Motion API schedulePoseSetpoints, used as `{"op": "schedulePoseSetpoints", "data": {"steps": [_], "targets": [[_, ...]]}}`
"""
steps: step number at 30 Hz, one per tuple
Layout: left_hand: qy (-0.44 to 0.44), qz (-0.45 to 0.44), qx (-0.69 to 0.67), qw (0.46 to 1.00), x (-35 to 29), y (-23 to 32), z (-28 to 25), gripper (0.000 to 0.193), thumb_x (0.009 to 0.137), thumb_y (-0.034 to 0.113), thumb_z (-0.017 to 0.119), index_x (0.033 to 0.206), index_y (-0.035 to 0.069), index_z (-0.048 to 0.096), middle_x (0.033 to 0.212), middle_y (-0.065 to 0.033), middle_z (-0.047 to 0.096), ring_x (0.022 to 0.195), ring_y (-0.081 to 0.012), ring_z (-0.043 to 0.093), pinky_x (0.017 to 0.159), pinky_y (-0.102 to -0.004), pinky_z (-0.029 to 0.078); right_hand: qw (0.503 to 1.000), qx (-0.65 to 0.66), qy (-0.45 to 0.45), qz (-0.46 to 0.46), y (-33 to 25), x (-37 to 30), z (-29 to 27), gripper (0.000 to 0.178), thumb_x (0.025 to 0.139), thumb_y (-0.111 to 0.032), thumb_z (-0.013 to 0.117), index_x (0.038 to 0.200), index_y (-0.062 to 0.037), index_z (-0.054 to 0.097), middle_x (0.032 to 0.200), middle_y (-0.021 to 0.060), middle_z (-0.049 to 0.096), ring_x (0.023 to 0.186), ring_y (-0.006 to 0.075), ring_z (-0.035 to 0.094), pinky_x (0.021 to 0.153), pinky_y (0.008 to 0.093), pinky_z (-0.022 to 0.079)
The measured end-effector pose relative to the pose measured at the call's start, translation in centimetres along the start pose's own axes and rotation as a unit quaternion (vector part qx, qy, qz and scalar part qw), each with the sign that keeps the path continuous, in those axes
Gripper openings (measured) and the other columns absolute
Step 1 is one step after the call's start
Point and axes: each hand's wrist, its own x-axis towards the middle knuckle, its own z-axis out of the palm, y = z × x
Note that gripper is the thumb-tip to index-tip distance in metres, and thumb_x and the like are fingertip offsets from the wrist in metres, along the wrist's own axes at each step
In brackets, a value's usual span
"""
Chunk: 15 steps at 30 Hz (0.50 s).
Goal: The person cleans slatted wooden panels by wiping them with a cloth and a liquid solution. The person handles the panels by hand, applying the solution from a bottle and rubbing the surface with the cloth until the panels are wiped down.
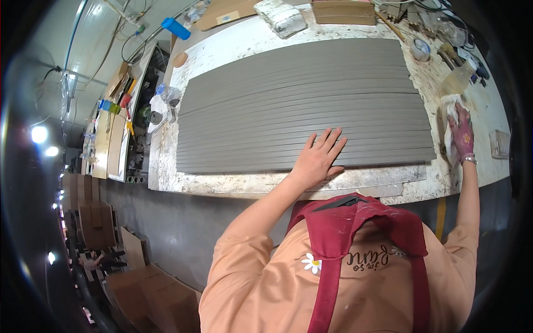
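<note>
Long grey strips (pixel 300 105) lie side by side across the worktable, their edges close together. Bare and flat, my left hand (pixel 319 157) rests on the strips near their front edge, fingers spread and pointing away from me. At the table's right side, my right hand (pixel 462 135) wears a pink glove with a flower pattern. Its fingers close on a white cloth (pixel 448 119), which lies against the tabletop to the right of the strips; part of the cloth is hidden under the hand.
A cloudy plastic bottle (pixel 458 77), a round can (pixel 420 50) and brushes stand at the right. Behind the strips are a white wrapped block (pixel 280 18) and a cardboard box (pixel 343 12). A blue bottle (pixel 175 28) sits far left. The stained worktable (pixel 166 166) ends before my apron.
</note>
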Motion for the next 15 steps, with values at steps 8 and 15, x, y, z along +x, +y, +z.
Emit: {"op": "schedulePoseSetpoints", "data": {"steps": [8,15], "targets": [[-0.013,-0.230,0.093,0.969,-9.9,-5.8,-2.6,0.090,0.076,0.057,0.066,0.145,0.008,0.034,0.151,-0.0120,0.033,0.138,-0.0310,0.032,0.109,-0.0512,0.029,0.979,0.032,-0.036,-0.197,-14.3,-5.8,-0.2,0.047,0.096,-0.028,0.050,0.139,-0.0122,0.046,0.143,0.0146,0.043,0.136,0.0337,0.035,0.113,0.0446,0.025],[-0.040,-0.229,0.069,0.970,-11.1,-7.5,-3.2,0.094,0.077,0.061,0.064,0.147,0.008,0.030,0.153,-0.0124,0.029,0.140,-0.0318,0.030,0.111,-0.0520,0.025,0.977,-0.039,-0.138,-0.160,-16.5,-6.5,0.7,0.052,0.093,-0.030,0.055,0.142,-0.0145,0.043,0.148,0.0131,0.037,0.140,0.0302,0.028,0.115,0.0458,0.019]]}}
